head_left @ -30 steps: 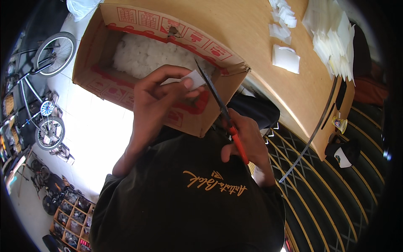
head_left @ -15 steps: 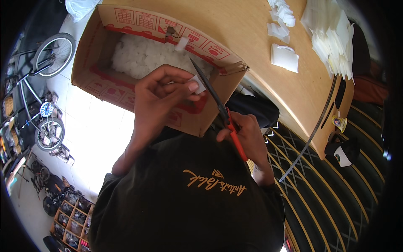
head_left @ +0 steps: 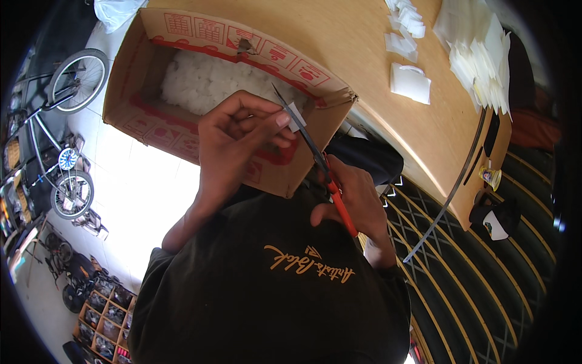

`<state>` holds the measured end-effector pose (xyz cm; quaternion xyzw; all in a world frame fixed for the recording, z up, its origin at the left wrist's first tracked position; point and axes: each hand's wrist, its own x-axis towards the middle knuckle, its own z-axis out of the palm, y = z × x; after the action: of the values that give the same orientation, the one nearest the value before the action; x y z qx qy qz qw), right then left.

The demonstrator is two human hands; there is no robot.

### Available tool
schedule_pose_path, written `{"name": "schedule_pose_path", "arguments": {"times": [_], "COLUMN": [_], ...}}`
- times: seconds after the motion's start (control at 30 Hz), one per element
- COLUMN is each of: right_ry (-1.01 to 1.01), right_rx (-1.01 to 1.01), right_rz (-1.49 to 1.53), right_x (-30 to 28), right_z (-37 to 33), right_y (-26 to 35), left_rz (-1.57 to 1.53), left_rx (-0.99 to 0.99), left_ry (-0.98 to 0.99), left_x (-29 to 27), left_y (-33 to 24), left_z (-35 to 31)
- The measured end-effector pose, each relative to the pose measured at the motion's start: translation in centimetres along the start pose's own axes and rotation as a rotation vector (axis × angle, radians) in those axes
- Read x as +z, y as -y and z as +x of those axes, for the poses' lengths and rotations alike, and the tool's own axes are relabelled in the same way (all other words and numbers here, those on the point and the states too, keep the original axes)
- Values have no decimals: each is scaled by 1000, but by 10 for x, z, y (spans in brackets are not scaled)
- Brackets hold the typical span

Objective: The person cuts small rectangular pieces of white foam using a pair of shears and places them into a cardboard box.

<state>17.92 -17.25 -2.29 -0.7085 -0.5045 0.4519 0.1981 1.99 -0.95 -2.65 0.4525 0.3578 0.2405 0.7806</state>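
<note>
Over a cardboard box [head_left: 291, 60], my left hand [head_left: 239, 133] pinches a small white piece of thin sheet [head_left: 296, 117] between thumb and fingertips. My right hand [head_left: 354, 197] grips a pair of scissors [head_left: 312, 145] with orange-red handles and dark blades. The blades point up and left, and the sheet piece meets them right beside my left fingertips. Whether the sheet sits between both blades is hard to see. Below my hands the box holds a heap of small white cut pieces [head_left: 200, 85], partly hidden by my left hand.
To the right stands a wooden table [head_left: 364, 36] with white sheet pieces [head_left: 411, 83] and a stack of translucent sheets [head_left: 479, 67]. A long dark strip [head_left: 451, 188] hangs past its edge. A bicycle [head_left: 73, 158] stands at the left, near a compartmented shelf [head_left: 106, 321].
A white snippet that was in the air above the box is gone from there. My right thumb has swung down, away from the fingers, and the sheet piece now overlaps the blades.
</note>
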Motion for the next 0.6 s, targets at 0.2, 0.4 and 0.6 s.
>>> {"name": "schedule_pose_path", "arguments": {"times": [0.2, 0.4, 0.6], "right_ry": [-61, -191, -25], "right_rx": [33, -15, 105], "right_rz": [43, 12, 248], "right_x": [1, 9, 4], "right_z": [2, 0, -3], "right_y": [5, 1, -3], "left_rz": [2, 37, 439], "left_rx": [-10, -34, -31], "left_ry": [9, -19, 52], "left_x": [0, -4, -17], "left_y": [0, -1, -18], "left_z": [-1, -2, 0]}}
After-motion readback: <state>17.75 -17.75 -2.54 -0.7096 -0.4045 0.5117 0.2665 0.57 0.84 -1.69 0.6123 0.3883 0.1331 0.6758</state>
